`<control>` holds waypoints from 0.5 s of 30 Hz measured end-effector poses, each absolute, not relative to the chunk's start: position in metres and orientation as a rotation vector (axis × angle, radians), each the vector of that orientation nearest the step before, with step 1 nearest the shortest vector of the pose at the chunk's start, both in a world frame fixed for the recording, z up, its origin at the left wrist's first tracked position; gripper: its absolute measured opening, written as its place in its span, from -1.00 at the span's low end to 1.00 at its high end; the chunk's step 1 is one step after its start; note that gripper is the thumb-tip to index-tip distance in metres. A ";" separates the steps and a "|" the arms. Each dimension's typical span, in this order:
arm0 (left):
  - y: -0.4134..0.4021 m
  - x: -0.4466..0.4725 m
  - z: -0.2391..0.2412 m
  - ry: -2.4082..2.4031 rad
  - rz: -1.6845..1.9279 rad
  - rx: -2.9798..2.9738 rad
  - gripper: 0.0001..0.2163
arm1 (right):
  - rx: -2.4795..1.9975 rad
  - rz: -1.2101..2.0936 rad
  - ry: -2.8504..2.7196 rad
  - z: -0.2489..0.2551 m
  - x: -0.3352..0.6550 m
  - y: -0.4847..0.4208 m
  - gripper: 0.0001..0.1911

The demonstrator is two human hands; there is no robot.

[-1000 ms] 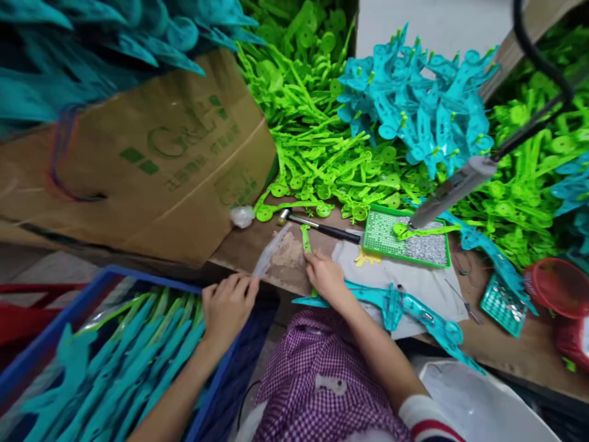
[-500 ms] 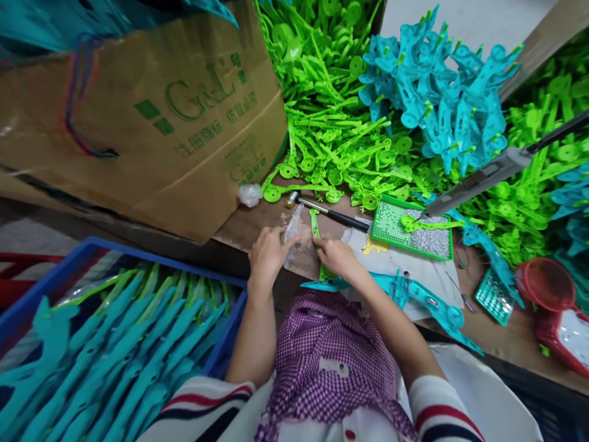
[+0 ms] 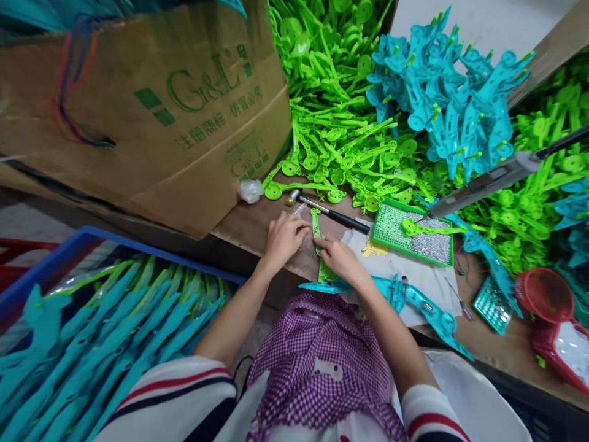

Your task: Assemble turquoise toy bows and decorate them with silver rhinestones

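Note:
My right hand (image 3: 339, 256) pinches the edge of a flat green plastic part (image 3: 315, 222), which lies upright in the view at the bench edge. Just left of it is my left hand (image 3: 286, 238), its fingers drawn together over a clear plastic bag (image 3: 299, 210). The hand covers most of the bag, and anything small in its fingertips is hidden. Below my right wrist lies a long teal plastic part (image 3: 381, 285). A hammer (image 3: 335, 215) with a black handle rests just beyond both hands.
A green tray (image 3: 377, 236) of small metal pieces stands right, under a hanging grey electric screwdriver (image 3: 483, 184). Green parts (image 3: 340, 123) and teal parts (image 3: 451, 104) pile up behind. A cardboard box (image 3: 193, 166) stands left, above a blue crate (image 3: 151, 245) of teal parts.
My left hand has moved right and up, closer to the green part, and its thumb and fingers have come together. My right hand stays at the green part.

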State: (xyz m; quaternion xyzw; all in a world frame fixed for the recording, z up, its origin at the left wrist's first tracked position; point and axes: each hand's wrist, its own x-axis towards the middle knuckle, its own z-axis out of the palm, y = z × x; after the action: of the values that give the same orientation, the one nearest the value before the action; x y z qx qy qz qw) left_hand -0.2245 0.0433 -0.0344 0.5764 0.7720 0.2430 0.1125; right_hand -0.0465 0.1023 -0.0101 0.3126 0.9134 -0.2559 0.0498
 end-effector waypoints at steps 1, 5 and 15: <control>0.050 -0.229 -0.035 2.212 0.712 1.717 -0.80 | 0.946 -0.786 2.784 -0.010 -0.047 0.102 -0.48; 0.071 -0.248 -0.037 1.968 0.710 1.723 -0.86 | 0.946 -0.807 2.794 -0.012 -0.047 0.102 -0.49; 0.090 -0.272 -0.042 1.620 0.722 1.769 -0.80 | 0.922 -0.866 2.846 -0.020 -0.046 0.103 -0.52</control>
State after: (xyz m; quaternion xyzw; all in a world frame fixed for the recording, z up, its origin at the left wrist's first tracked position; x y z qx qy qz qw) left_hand -0.2720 0.0899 -0.0420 0.6707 0.6143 0.2736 0.3130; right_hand -0.0463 0.1031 -0.0199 0.2960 0.9138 -0.2779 0.0136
